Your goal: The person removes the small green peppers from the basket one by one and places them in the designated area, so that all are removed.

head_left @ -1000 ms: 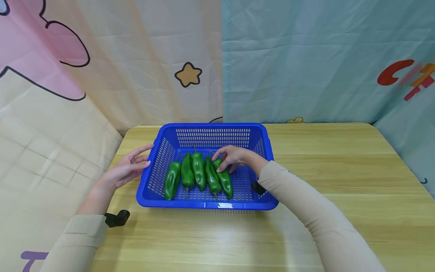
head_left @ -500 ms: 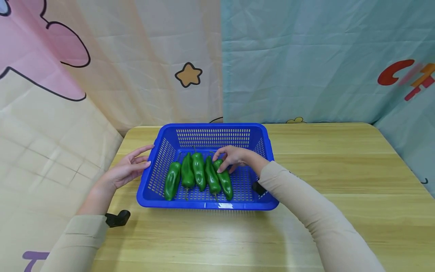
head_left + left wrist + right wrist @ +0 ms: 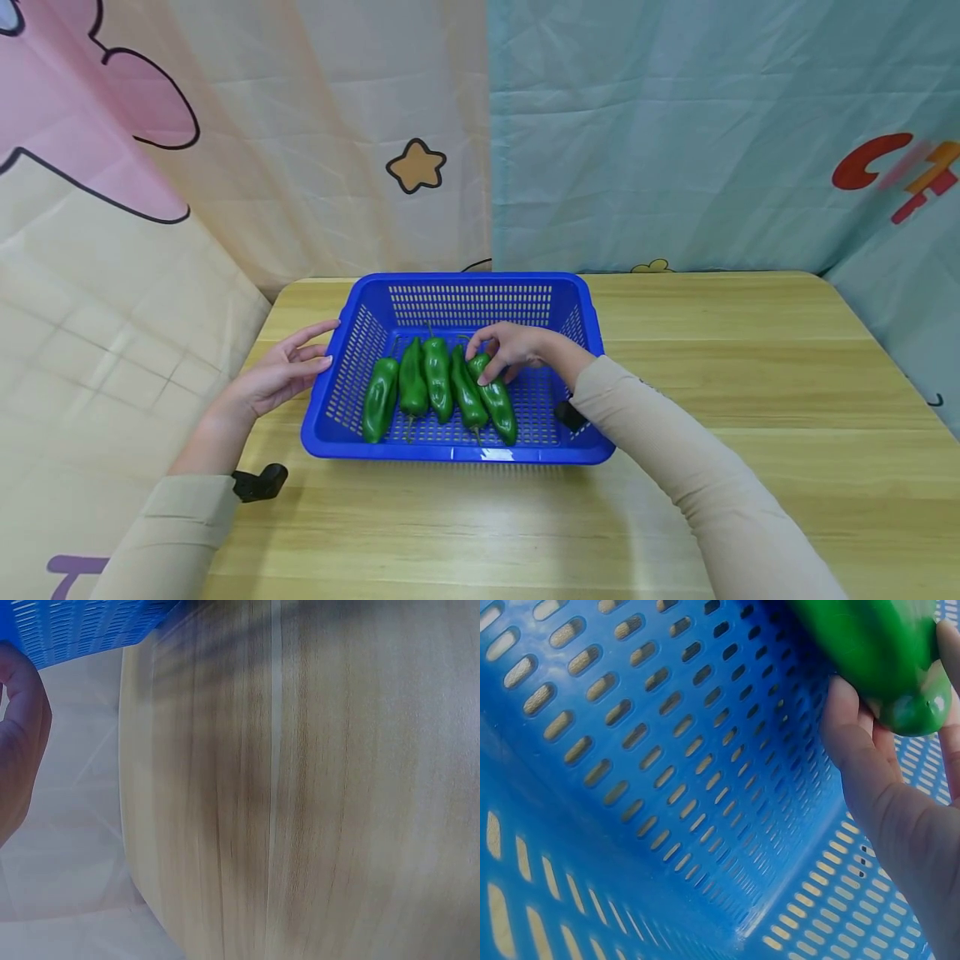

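Several green peppers lie side by side in a blue plastic basket (image 3: pixel 457 454) on the table. My right hand (image 3: pixel 517 346) reaches over the basket and pinches the upper end of the rightmost green pepper (image 3: pixel 501 408) between thumb and fingers. In the right wrist view that green pepper (image 3: pixel 885 652) is close up, with the thumb on one side and fingers on the other. At the basket's left side, my left hand (image 3: pixel 281 375) has its fingertips against the rim, fingers spread and relaxed. Only part of the left hand (image 3: pixel 22 727) shows in the left wrist view.
The wooden table (image 3: pixel 735 400) extends to the right and in front of the basket. A printed curtain (image 3: pixel 637 125) hangs along the back edge, and another printed cloth (image 3: pixel 135 350) hangs at the left. Black wrist cameras sit at both cuffs.
The rightmost pepper has shifted slightly, its lower end a little right and toward the near rim. Neighbouring peppers have nudged slightly left. My left hand and the basket stay in place.
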